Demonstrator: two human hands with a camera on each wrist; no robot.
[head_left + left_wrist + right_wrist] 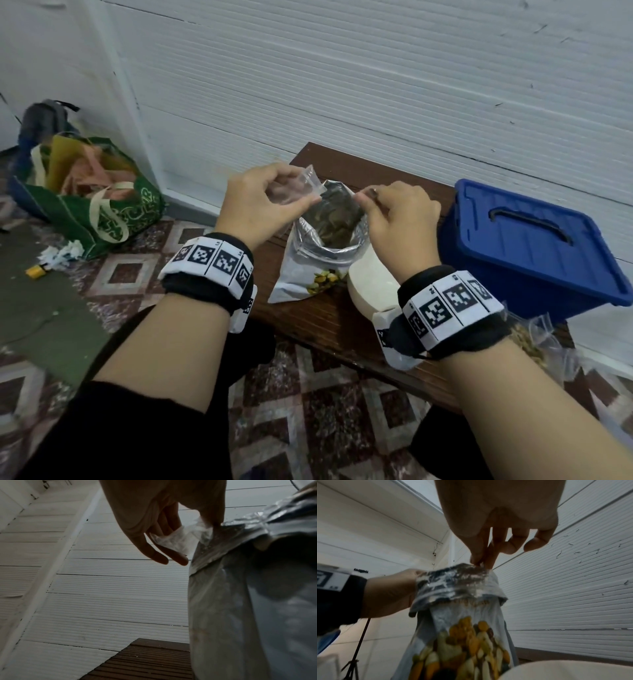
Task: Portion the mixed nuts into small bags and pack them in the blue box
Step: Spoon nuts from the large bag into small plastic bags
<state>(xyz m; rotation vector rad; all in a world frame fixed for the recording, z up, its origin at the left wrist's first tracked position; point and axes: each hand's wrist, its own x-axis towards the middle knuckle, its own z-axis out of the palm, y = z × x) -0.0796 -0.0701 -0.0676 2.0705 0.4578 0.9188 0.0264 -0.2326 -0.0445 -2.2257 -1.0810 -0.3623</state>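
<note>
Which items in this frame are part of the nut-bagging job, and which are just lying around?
Job items:
- foil nut pouch, open, rim pinched by the right hand
- small clear bag, held by the left hand
- blue box, lid on
- filled clear bags beside the box
- white scoop-like item, possibly

Bystanders:
- green tote bag on the floor
- backpack
- paper scraps

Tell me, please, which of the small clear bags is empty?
The small bag pinched in the left hand is empty; the bags beside the blue box hold nuts.
</note>
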